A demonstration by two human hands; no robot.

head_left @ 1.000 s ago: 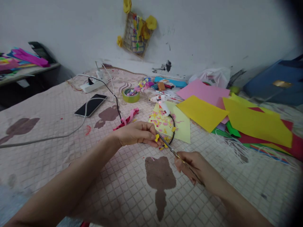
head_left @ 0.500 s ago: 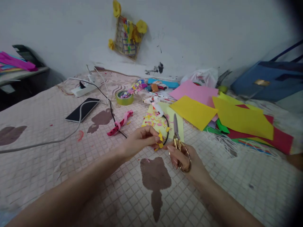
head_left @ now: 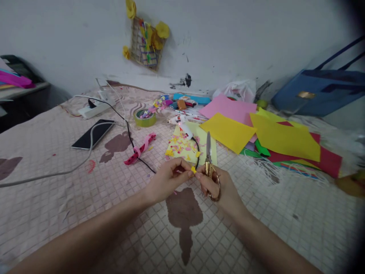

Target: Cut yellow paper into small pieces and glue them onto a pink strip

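Between the fingertips of my left hand (head_left: 167, 180) is a small yellow paper piece (head_left: 193, 169), pinched from the left side. My right hand (head_left: 225, 188) grips a pair of scissors (head_left: 209, 150) with gold handles, blades pointing up and away from me. The thumb and finger of that same hand meet the yellow piece from the right. Just beyond my hands lies a pale yellow sheet (head_left: 211, 154) strewn with small pink and yellow paper scraps. On its far part rests a white glue gun (head_left: 185, 129), its black cord running down close to my fingertips.
Yellow sheets (head_left: 285, 133), a pink sheet (head_left: 228, 110) and white string (head_left: 265, 169) lie to the right, before a blue bag (head_left: 319, 93). On the left are a phone (head_left: 93, 134), a power strip (head_left: 97, 108), a tape roll (head_left: 145, 118) and a dark pink strip (head_left: 139, 150).
My right hand, still holding the scissors, has come in to the left hand, and its fingertips now touch the yellow piece. The whole view has shifted slightly.
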